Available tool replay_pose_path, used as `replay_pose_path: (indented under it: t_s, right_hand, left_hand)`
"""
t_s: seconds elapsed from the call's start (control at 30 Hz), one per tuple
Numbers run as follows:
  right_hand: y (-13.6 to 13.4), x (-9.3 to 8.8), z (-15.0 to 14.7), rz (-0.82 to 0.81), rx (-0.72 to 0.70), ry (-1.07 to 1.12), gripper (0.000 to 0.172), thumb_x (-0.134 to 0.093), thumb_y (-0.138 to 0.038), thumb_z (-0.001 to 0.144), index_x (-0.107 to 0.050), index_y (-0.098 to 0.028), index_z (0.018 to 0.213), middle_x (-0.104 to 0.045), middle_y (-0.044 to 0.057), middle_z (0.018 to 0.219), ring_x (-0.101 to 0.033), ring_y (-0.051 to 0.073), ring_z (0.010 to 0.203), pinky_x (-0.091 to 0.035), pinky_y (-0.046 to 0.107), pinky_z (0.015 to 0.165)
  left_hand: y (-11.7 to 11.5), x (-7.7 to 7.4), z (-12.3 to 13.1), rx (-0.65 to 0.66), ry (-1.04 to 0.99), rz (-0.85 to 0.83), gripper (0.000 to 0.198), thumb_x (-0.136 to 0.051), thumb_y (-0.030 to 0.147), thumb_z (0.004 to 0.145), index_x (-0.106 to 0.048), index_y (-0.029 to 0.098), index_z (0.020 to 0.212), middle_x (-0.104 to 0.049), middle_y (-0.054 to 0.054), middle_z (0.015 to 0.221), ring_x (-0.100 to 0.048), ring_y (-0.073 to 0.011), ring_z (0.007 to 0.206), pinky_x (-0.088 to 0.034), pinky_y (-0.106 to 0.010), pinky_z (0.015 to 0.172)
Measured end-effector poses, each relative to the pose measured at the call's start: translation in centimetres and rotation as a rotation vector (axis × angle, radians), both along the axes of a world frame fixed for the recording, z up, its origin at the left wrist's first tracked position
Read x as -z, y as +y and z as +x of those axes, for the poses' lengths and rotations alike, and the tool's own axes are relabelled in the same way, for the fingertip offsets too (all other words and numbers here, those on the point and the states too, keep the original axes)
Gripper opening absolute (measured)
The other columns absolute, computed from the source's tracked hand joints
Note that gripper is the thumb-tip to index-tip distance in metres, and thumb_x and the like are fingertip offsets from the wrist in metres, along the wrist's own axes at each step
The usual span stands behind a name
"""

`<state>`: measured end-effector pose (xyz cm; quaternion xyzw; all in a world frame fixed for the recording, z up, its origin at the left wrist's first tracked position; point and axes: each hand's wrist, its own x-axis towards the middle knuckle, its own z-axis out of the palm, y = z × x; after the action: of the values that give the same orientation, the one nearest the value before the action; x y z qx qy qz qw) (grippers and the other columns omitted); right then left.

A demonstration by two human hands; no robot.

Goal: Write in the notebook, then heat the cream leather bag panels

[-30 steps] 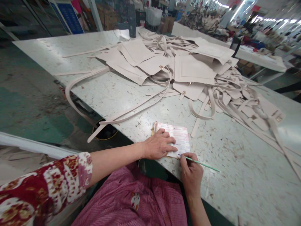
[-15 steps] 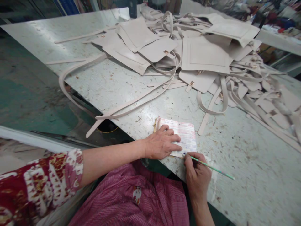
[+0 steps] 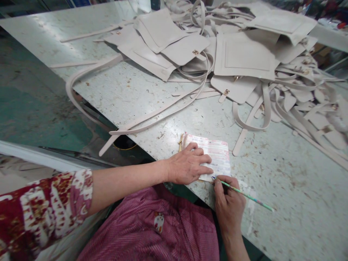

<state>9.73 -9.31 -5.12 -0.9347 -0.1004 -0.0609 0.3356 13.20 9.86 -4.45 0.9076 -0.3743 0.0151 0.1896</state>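
My left hand (image 3: 189,166) lies flat on a small pink-and-white printed slip pad (image 3: 217,157) near the front edge of the work table (image 3: 285,181), fingers stretched out and pressing it down. My right hand (image 3: 230,204) is closed around a thin green pen (image 3: 246,195); its tip touches the lower edge of the pad. A red patterned sleeve covers my left upper arm, and a pink checked apron lies over my lap.
A heap of beige leather bag panels (image 3: 244,54) with gold clasps covers the back of the table. Long beige straps (image 3: 152,116) trail from it and hang over the left edge. Green floor (image 3: 32,108) lies to the left.
The view has tilted downward, so the table and pile sit higher in the picture. Both hands stay on the pad and pen with only slight shifts.
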Motion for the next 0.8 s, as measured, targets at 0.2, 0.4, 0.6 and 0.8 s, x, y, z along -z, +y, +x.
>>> replay_pose_path:
  t_s: [0.2, 0.4, 0.6, 0.8]
  right_hand:
    - [-0.02, -0.03, 0.07, -0.015, -0.011, 0.007, 0.014, -0.045, -0.026, 0.085, -0.055, -0.019, 0.077, -0.056, -0.002, 0.072, -0.053, 0.011, 0.062, -0.037, 0.022, 0.062]
    - [-0.02, 0.15, 0.17, -0.024, -0.019, 0.006, 0.018, -0.044, -0.028, 0.086, -0.056, -0.018, 0.077, -0.058, 0.001, 0.076, -0.054, 0.013, 0.067, -0.037, 0.022, 0.065]
    - [0.25, 0.14, 0.20, -0.038, -0.043, -0.006, 0.016, -0.043, -0.027, 0.087, -0.054, -0.019, 0.078, -0.057, 0.000, 0.074, -0.054, 0.013, 0.066, -0.038, 0.022, 0.064]
    - [0.09, 0.36, 0.20, -0.045, -0.052, 0.000, 0.018, -0.043, -0.028, 0.087, -0.055, -0.019, 0.078, -0.058, -0.001, 0.075, -0.055, 0.011, 0.064, -0.038, 0.021, 0.062]
  left_hand:
    - [0.05, 0.06, 0.03, -0.005, 0.005, -0.007, 0.030, -0.046, 0.024, 0.081, -0.056, 0.029, 0.110, -0.053, -0.003, 0.112, -0.041, -0.0212, 0.091, -0.024, -0.042, 0.089]
    - [0.19, 0.10, 0.08, 0.000, 0.007, -0.008, 0.030, -0.046, 0.025, 0.081, -0.056, 0.028, 0.109, -0.053, -0.003, 0.112, -0.041, -0.0214, 0.092, -0.025, -0.042, 0.090]
    - [0.13, -0.07, 0.07, -0.010, -0.001, -0.018, 0.029, -0.049, 0.025, 0.080, -0.057, 0.028, 0.108, -0.053, -0.003, 0.111, -0.042, -0.0209, 0.092, -0.027, -0.042, 0.089]
    - [0.21, -0.32, 0.09, -0.008, 0.009, -0.013, 0.030, -0.049, 0.025, 0.081, -0.057, 0.028, 0.109, -0.054, -0.003, 0.111, -0.043, -0.0211, 0.092, -0.027, -0.042, 0.089]
